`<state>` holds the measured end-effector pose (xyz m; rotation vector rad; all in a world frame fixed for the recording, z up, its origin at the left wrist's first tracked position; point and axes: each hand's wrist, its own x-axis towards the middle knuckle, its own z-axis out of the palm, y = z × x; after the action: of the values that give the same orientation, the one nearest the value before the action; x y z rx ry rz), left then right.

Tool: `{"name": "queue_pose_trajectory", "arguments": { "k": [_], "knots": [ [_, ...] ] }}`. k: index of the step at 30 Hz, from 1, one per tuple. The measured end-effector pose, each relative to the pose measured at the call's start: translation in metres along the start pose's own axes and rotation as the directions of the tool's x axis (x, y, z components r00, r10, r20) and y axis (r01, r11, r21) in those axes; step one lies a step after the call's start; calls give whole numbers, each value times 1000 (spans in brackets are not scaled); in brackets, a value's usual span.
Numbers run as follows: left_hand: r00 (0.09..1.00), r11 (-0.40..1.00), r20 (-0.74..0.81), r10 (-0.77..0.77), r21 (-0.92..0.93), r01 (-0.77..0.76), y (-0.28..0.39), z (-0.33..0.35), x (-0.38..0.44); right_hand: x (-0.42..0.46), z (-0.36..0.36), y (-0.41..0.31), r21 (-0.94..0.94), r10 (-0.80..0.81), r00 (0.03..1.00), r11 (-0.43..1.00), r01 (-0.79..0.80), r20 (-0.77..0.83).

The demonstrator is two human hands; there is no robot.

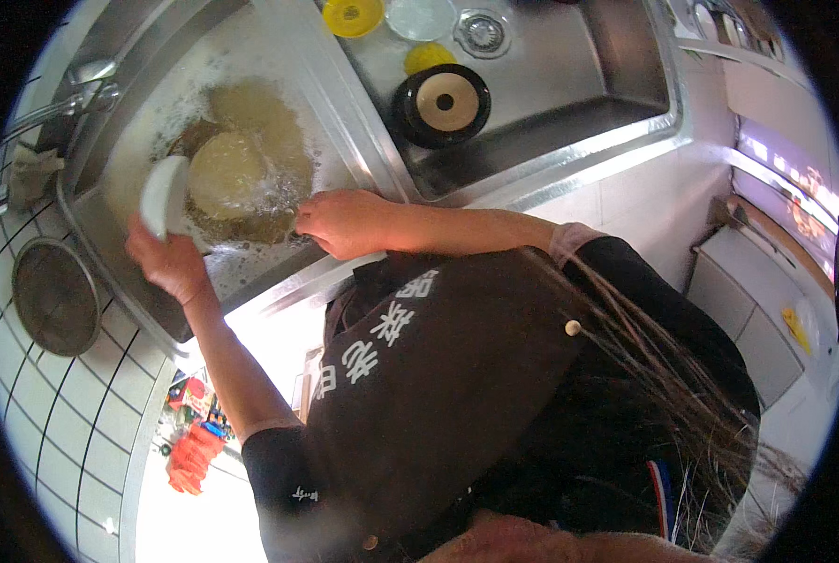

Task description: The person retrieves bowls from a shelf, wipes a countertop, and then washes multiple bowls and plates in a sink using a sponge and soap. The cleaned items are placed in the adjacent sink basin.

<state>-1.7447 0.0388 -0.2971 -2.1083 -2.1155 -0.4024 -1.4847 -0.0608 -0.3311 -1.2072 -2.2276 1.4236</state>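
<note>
My left hand (167, 262) grips a white bowl (164, 195), tilted on its edge, at the left of a sink basin of foamy water (243, 53). Beside the bowl, a pale round dish (224, 172) shows in the cloudy water, its kind unclear. My right hand (345, 222) is at the basin's near edge, fingers curled at the churning water; whether they hold something is hidden. In the other basin (553, 63), a black bowl (477, 105) with a beige round base appears upside down, next to a yellow dish (428, 58), another yellow dish (352, 14) and a clear round dish (421, 15).
A metal divider (342, 91) separates the two basins. A faucet (94, 95) stands at the upper left. A round dark mesh strainer (57, 295) rests against white tiles (46, 422). Red packaging (194, 454) lies below the sink at the left. Loose hair crosses the lower right.
</note>
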Motion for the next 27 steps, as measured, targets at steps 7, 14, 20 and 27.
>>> {"name": "queue_pose_trajectory", "arguments": {
  "k": [7,14,20,27],
  "knots": [
    [941,982,293,-170,132,136,4,13,-11,0,1,4,-34,-93,996,995,93,1],
    [981,992,185,-57,-101,77,86,-14,-10,3,-3,4,13,-96,993,995,96,75],
    [883,777,303,359,-621,-103,213,-39,-28,8,26,22,135,-172,983,975,178,-56],
    [672,694,430,603,-698,-176,301,46,-52,19,21,28,72,-155,971,987,145,181]
  ]
}}
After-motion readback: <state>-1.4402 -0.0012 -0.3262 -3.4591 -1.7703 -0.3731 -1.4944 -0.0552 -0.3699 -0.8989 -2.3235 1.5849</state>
